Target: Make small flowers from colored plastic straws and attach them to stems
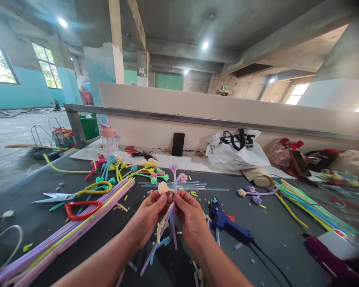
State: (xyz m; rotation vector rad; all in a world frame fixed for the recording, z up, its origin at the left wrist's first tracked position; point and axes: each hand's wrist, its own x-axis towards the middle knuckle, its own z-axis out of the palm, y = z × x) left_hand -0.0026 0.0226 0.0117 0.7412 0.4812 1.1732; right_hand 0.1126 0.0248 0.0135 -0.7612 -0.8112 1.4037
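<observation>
My left hand (147, 218) and my right hand (192, 217) meet above the dark table, fingers pinched around a small bunch of pipe-cleaner flowers (174, 167). Purple, pink and cream heads stick up over my fingertips, while purple, cream and blue stems hang below. Part of the stems is hidden behind the fingers. To the right of my right hand lies a blue hot glue gun (231, 225) with its cord trailing off. Left of my left hand, scissors (77, 197) with one yellow and one red handle lie over a bundle of purple, pink and yellow pipe cleaners (62, 235).
Clear glue sticks (211, 189) lie beyond my hands. Colourful finished pipe-cleaner flowers (119, 167) are heaped at the back left, near a cup (108, 139). A phone (178, 144) leans on the back panel beside a white bag (237, 149). More pipe cleaners (314, 207) lie at right.
</observation>
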